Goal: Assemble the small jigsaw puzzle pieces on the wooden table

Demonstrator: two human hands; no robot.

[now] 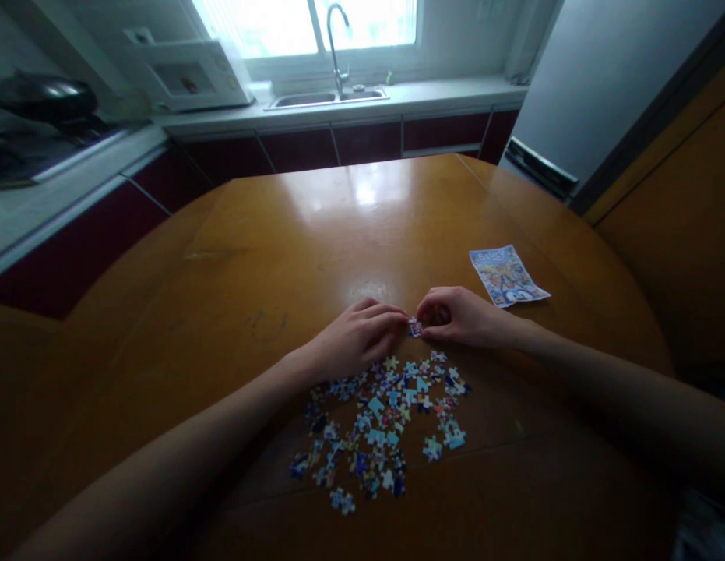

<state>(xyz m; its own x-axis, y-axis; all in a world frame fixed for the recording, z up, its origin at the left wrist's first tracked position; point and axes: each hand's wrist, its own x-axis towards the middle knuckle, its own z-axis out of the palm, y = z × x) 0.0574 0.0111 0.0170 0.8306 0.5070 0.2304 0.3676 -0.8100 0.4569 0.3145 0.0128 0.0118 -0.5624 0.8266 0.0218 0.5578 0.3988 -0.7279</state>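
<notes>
A small clump of jigsaw puzzle pieces (415, 327) lies on the wooden table between my two hands. My right hand (464, 315) pinches it from the right with thumb and index finger curled into a ring. On the other side, my left hand (356, 335) steadies its left edge with the fingertips, fingers bent and close together. Just below my hands spreads a loose heap of puzzle pieces (377, 409), mostly light blue, white and dark blue. Part of the heap's upper left edge is hidden by my left hand and wrist.
A creased printed picture sheet (505, 274) lies right of my hands on the round-edged wooden table (339, 226). Beyond are a counter with a sink (327, 99), a tap (334, 47) and a white microwave (190, 74). A pan (47, 97) sits on the stove; a fridge (607, 86) stands right.
</notes>
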